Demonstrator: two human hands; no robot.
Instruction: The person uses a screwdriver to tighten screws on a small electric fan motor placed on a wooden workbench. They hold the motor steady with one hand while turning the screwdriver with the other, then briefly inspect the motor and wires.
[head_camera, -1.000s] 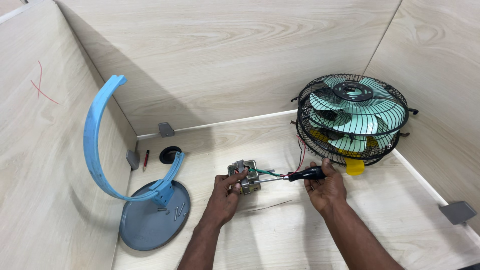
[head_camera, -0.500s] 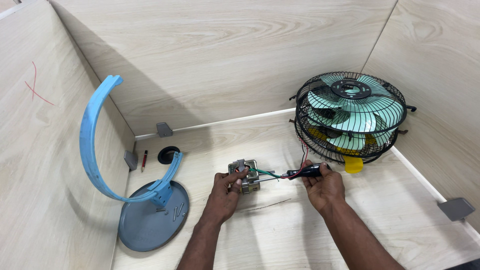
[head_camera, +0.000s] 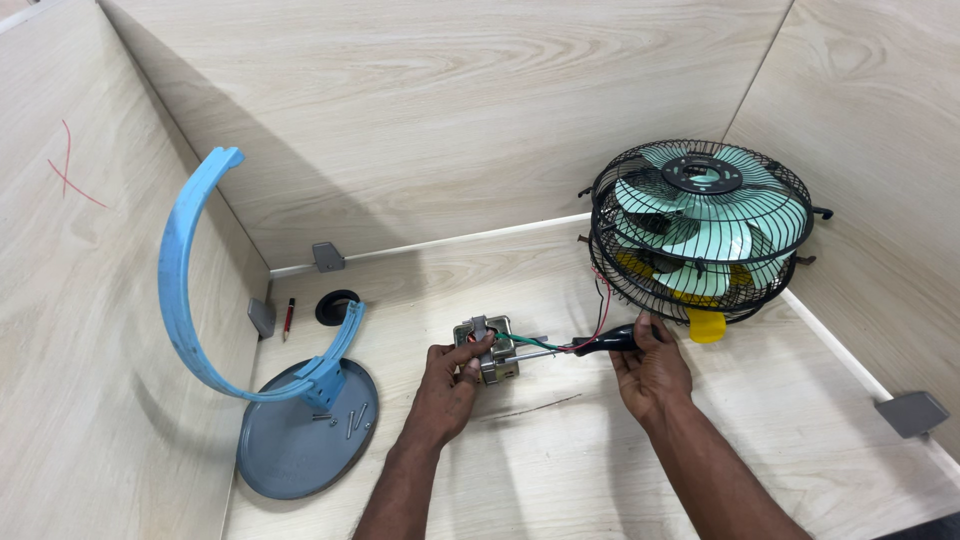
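Near the bottom centre of the frame, left hand closed around a small metal motor, fingers wrapped over its top and side, pressing it down on the tabletop, apparently to keep it from turning. Just right of it, right hand shut around the black handle of a screwdriver, shaft lying nearly level and pointing left into the motor's side, so tool and part meet in line. Both grips tight, no gap showing between fingers and what is held. Red, green and black wires trailing from the motor up toward the right. At lower left, a grey round base with a curved blue bracket rising from it, a few loose screws parked on the base, within reach and unlikely to roll off. Farther back, by the left wall, a red-and-black pen and a black ring. At upper right, a fan head with black wire cage and pale green blades, set flat against the corner, a yellow part beneath.
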